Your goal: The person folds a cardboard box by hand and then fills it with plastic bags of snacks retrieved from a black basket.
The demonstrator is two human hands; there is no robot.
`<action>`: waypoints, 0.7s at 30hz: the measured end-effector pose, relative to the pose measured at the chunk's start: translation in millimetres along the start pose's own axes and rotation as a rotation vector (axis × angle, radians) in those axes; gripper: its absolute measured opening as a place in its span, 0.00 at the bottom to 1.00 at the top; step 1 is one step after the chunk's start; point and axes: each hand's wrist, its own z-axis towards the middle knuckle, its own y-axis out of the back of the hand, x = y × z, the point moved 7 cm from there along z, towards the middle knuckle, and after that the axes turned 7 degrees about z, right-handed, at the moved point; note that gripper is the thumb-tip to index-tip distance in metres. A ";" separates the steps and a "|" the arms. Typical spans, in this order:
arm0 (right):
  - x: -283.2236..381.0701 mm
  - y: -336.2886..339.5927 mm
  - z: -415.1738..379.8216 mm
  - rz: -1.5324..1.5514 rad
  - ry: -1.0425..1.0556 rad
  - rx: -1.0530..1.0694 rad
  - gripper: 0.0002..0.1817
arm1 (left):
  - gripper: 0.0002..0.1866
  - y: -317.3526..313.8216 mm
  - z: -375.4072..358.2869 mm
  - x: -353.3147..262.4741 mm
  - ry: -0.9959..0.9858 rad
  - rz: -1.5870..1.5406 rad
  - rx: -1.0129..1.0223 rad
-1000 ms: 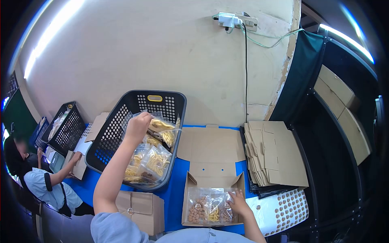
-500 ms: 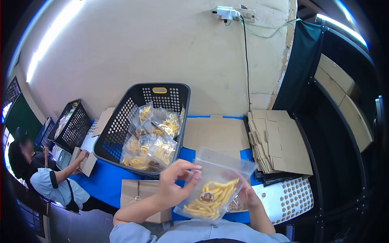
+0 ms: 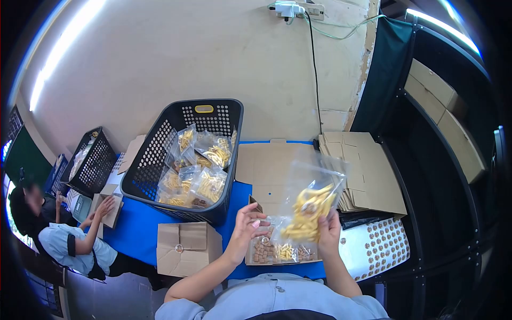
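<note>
Clear plastic bag of yellow snack sticks sits centre-right of frame, pinched at its lower edge by right hand. Left hand beside it, fingers loosely curled, over open brown cardboard box. Black perforated basket upper left.

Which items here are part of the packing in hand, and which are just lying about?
In use:
right hand holding a clear bag of yellow snack sticks
left hand by the open carton
black basket of snack bags

Lying about:
closed small carton
flat carton stack
sticker sheet
</note>
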 end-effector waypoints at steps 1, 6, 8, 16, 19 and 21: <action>8.0 -2.4 2.2 0.066 0.047 -0.078 0.18 | 0.30 -2.9 -1.4 9.8 0.045 -0.016 0.065; -17.2 -17.9 -13.5 -0.623 -0.237 0.374 0.17 | 0.32 -10.2 -10.0 34.5 0.147 -0.135 0.060; -25.8 -12.5 -12.4 -0.435 -0.186 0.242 0.15 | 0.32 -11.8 -11.6 39.1 0.122 -0.144 0.026; -37.2 -32.5 -11.7 -0.513 -0.067 0.398 0.22 | 0.25 -8.2 -11.7 53.0 0.132 -0.034 -0.046; -43.2 -37.1 -14.7 -0.211 -0.177 0.383 0.29 | 0.23 -8.3 -12.2 54.0 0.037 0.098 -0.081; -45.8 -38.2 -18.2 -0.078 -0.364 0.262 0.35 | 0.23 -10.4 -13.5 46.4 0.039 0.082 -0.086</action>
